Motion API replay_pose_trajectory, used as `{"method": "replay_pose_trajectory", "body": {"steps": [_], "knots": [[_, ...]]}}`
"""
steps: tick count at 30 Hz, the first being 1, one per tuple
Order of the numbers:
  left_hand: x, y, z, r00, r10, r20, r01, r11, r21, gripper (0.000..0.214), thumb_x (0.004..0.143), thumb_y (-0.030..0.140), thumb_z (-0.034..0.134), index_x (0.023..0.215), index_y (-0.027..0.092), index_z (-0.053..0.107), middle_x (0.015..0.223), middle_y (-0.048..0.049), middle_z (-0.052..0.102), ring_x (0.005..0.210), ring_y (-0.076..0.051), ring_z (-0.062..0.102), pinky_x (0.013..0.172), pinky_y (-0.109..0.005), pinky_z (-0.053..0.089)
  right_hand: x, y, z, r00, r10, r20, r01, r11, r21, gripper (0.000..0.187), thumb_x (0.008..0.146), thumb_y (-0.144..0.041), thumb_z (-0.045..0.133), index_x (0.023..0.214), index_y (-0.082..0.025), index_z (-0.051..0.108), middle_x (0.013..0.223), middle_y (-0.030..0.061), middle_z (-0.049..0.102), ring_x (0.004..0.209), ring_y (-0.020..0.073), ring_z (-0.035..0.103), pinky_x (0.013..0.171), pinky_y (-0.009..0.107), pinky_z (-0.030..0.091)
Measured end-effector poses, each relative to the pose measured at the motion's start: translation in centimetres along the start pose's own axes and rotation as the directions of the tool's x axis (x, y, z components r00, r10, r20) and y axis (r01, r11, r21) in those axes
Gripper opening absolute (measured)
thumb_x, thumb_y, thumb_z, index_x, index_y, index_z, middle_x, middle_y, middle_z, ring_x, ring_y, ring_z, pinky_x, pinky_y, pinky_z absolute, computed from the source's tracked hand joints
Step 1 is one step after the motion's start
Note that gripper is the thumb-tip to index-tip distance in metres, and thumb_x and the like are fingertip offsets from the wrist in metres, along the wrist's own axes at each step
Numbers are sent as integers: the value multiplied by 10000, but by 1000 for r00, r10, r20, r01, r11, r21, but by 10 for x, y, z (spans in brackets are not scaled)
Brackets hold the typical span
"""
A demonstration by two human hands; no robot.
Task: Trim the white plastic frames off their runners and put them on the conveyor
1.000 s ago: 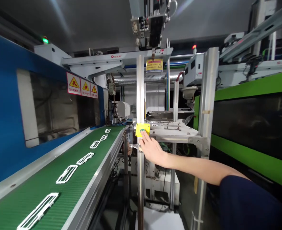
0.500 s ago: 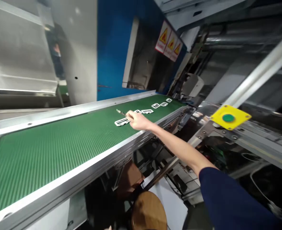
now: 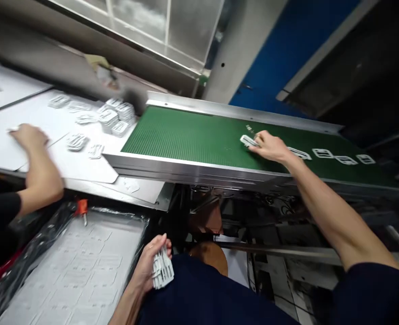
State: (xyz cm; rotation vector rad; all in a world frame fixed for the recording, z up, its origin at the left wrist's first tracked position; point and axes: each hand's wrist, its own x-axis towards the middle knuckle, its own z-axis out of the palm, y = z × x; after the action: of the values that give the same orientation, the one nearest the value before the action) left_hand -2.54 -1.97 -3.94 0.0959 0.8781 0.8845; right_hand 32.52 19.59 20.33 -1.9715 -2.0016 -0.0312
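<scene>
My right hand (image 3: 270,146) is over the green conveyor belt (image 3: 189,140), fingers closed on a white slotted plastic frame (image 3: 247,141). A thin, pale piece (image 3: 250,129) shows just beyond the fingertips; what it is I cannot make out. On the belt to the right of that hand lie several more white plastic frames (image 3: 323,153). Down in front of my body, my left hand (image 3: 147,262) is wrapped round a stack of white slotted plastic frames (image 3: 163,271).
Stacked white frames (image 3: 113,115) stand on a white-covered table (image 3: 62,158) at left, where a co-worker's hand (image 3: 31,135) reaches. Below is a plastic-lined bin (image 3: 133,225) with a layer of white parts. A metal rail (image 3: 199,168) edges the belt; a round wooden stool (image 3: 211,257) stands beneath.
The view has swung left, bringing the table, the co-worker's arm and my left hand with its stack into sight. My right hand now holds a frame clear of the others.
</scene>
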Motion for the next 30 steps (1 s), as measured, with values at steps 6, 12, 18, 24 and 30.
{"method": "replay_pose_trajectory", "body": {"steps": [6,12,18,24,30], "knots": [[-29,31,28,975,195,106,-211,963,170,348,782,320,695,1083,158,627,809,-34,595,579,-102,532,483,-191,423,-97,-93,5,939,-332,90,198,735,649,309,743,-309,701,996,-250,534,1054,72,618,949,183,604,836,344,471],[-57,51,41,949,260,179,-288,945,153,419,796,369,676,1149,155,608,730,-47,611,605,-130,554,522,-200,433,-193,-160,93,741,-469,480,-84,645,760,392,744,-358,693,1058,-196,523,977,41,628,839,166,601,780,312,483],[-54,38,16,958,278,67,-286,926,249,231,789,351,690,917,167,632,655,-12,596,578,-111,544,536,-181,429,-213,-160,145,620,-559,551,-397,382,834,349,759,-374,670,998,-169,519,995,53,612,883,160,570,817,312,455],[-51,36,8,955,290,-62,-244,886,394,251,772,364,700,733,143,587,606,7,560,495,-101,517,464,-185,411,-227,-158,161,706,-412,576,-476,327,817,238,778,-338,649,885,-173,514,804,-5,520,697,99,476,674,244,422],[-49,38,12,958,263,-118,-201,903,381,288,735,369,731,684,140,564,564,13,556,438,-102,513,404,-180,396,-224,-159,160,714,-346,609,-537,287,793,246,756,-333,669,861,-180,508,795,-7,527,686,99,476,654,238,421]]}}
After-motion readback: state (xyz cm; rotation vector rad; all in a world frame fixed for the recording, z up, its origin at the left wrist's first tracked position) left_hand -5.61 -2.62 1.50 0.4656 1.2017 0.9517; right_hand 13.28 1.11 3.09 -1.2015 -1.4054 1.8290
